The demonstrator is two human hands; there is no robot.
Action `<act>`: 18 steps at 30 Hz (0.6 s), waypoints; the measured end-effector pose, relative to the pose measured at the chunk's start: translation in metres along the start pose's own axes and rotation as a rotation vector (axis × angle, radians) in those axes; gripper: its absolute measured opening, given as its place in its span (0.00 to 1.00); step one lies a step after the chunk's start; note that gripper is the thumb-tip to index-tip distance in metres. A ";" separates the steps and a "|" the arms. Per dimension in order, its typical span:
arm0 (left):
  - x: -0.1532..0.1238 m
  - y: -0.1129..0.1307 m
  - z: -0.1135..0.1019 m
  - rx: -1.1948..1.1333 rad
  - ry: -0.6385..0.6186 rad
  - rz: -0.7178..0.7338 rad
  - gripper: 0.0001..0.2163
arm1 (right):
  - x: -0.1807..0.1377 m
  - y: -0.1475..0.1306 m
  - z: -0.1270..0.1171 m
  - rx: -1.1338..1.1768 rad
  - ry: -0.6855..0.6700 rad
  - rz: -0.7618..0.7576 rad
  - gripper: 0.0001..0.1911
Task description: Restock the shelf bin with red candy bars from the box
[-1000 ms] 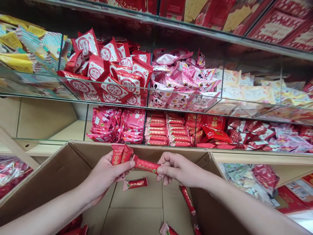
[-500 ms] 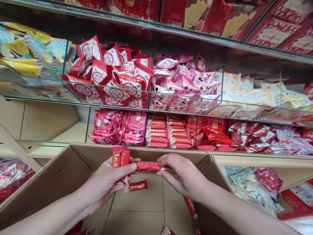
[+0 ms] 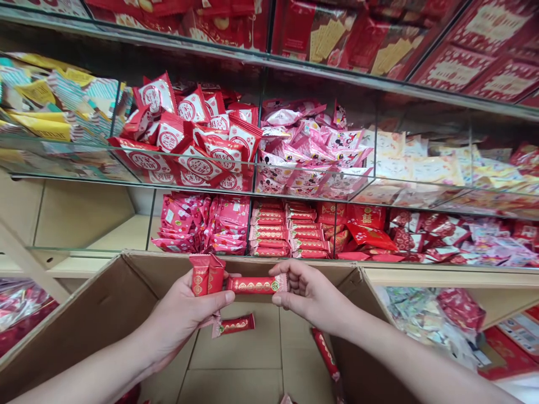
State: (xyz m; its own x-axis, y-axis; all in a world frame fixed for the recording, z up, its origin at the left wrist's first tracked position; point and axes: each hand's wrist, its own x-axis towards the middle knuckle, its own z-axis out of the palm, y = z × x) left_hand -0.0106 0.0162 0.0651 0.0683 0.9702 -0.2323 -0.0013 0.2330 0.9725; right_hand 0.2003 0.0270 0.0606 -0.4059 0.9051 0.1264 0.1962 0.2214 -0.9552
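My left hand (image 3: 196,314) is closed around two upright red candy bars (image 3: 208,275) with gold print. Its thumb also presses the left end of a red candy bar (image 3: 252,284) lying level between my hands. At that bar's right end, my right hand (image 3: 305,292) pinches the pale crimped wrapper between thumb and fingers. Both hands are above an open cardboard box (image 3: 236,356). Inside it lie a loose red bar (image 3: 236,325) below my left hand and another red bar (image 3: 325,353) along the right wall.
Behind the box is a shelf with stacked red bars (image 3: 269,230) and pink packets (image 3: 229,219). Above it, glass-fronted bins hold red-and-white packets (image 3: 202,164) and pink-and-white packets (image 3: 311,148). A plastic bag of packets (image 3: 438,322) is at the right.
The bar between my hands has turned so its printed face and round logo show. My right fingers have shifted on its end. The view has tilted slightly upward.
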 end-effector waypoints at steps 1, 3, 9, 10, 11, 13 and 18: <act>0.000 -0.001 0.000 0.002 -0.005 0.008 0.15 | 0.001 0.000 -0.001 0.049 -0.003 0.019 0.13; 0.001 -0.001 -0.002 0.022 -0.034 0.008 0.15 | 0.002 0.000 -0.003 0.136 -0.003 0.050 0.12; 0.008 0.011 -0.007 0.320 -0.075 0.204 0.15 | 0.003 -0.003 -0.007 -0.246 0.018 -0.145 0.08; 0.008 0.012 -0.006 0.353 -0.088 0.237 0.16 | 0.002 -0.004 -0.005 -0.322 -0.001 -0.197 0.08; 0.007 0.011 -0.003 0.374 -0.118 0.242 0.16 | 0.002 -0.005 -0.002 -0.364 -0.027 -0.233 0.08; 0.005 0.005 0.004 0.383 -0.222 0.204 0.12 | 0.001 -0.006 0.007 -0.367 -0.080 -0.256 0.08; 0.001 -0.013 0.021 0.201 -0.197 0.174 0.11 | 0.002 -0.004 0.024 -0.063 -0.032 -0.099 0.08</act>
State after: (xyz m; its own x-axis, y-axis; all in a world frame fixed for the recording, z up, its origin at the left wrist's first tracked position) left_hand 0.0105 0.0129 0.0525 0.2764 0.9582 -0.0741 0.1654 0.0285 0.9858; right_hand 0.1771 0.0187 0.0580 -0.4540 0.8660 0.2098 0.2093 0.3325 -0.9196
